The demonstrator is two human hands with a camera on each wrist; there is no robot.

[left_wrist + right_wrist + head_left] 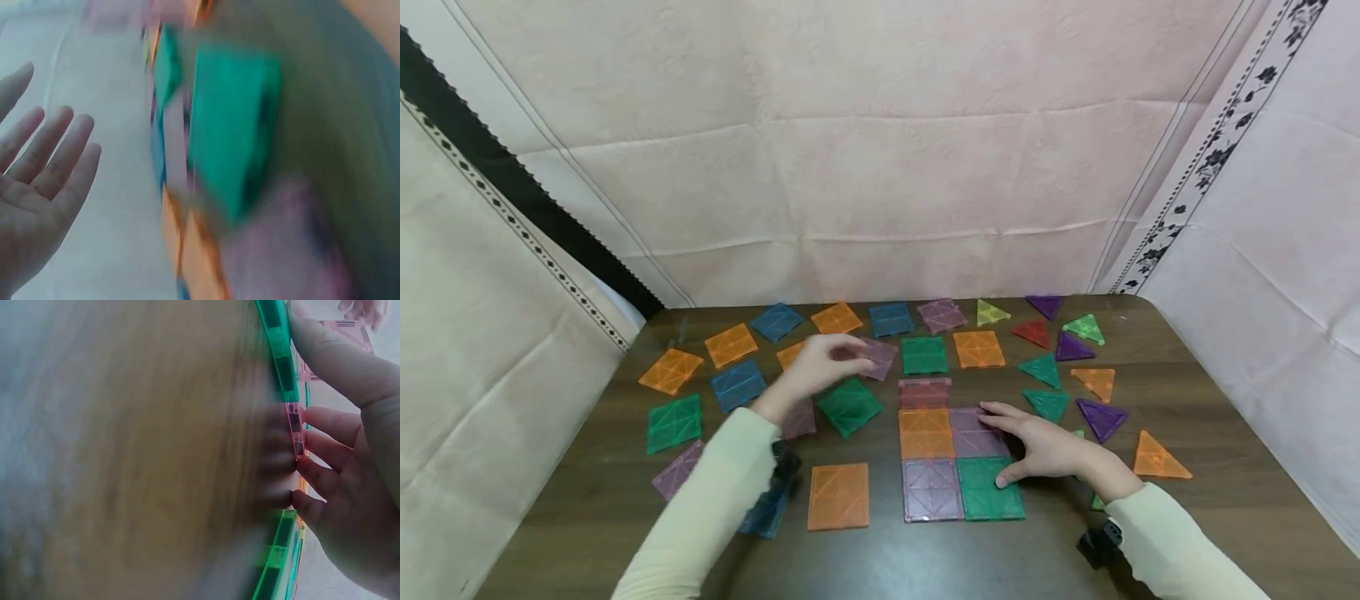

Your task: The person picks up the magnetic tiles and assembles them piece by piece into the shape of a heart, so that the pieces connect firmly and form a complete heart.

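My left hand (pixel 823 364) hovers over the left-middle of the table with nothing in its grasp. Its fingers look loose and spread in the left wrist view. A purple square tile (pixel 882 357) and a green square tile (pixel 850 407) lie close to it. My right hand (pixel 1047 446) rests on a flat two-by-two block of magnetic tiles, thumb on the green tile (pixel 991 492) and fingertips on the purple tile (pixel 973 431). An orange tile (pixel 925 435) and a lighter purple tile (pixel 932 492) form its left half. Behind the orange one, a pink tile (pixel 347 331) stands upright.
Loose square tiles, such as a blue one (pixel 737 385) and an orange one (pixel 838 497), lie across the left and back. Triangle tiles, including a purple one (pixel 1102 418) and an orange one (pixel 1159 458), are scattered at right. A pale cloth (pixel 887 183) hangs behind the table.
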